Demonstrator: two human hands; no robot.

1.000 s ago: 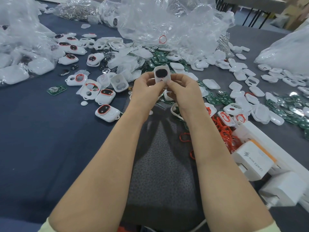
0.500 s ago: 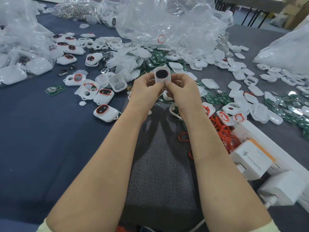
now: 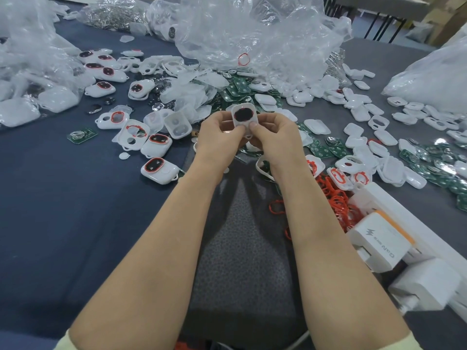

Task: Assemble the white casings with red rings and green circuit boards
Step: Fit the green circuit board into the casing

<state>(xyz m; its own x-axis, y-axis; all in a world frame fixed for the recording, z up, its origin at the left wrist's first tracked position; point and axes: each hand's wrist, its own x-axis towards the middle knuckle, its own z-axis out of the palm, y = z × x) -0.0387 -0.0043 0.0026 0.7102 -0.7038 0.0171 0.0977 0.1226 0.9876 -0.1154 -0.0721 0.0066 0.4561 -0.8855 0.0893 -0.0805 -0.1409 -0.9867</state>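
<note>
Plug blocks point(image 3: 379, 239): two, white, near right.
Pad point(image 3: 242, 248): grey, speckled, under the forearms.
Red rings point(image 3: 336, 203): loose heap just right of the right forearm.
Finished casings point(image 3: 158, 170): several on the blue cloth point(image 3: 63, 223), left of the left wrist.
Left hand point(image 3: 217, 140): pinches the held casing's lower left.
Right hand point(image 3: 278, 140): pinches its lower right, thumb on the front.
Held casing point(image 3: 244, 116): white, dark oval facing up, raised between both hands; the bottom is hidden by the thumbs.
Circuit boards point(image 3: 237, 88): green, heaped behind the hands among white shells.
Bag point(image 3: 252, 29): crumpled clear plastic, far centre.

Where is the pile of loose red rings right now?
Head view, right side: the red rings lie heaped beside the right forearm, just beyond the white charger.
</note>
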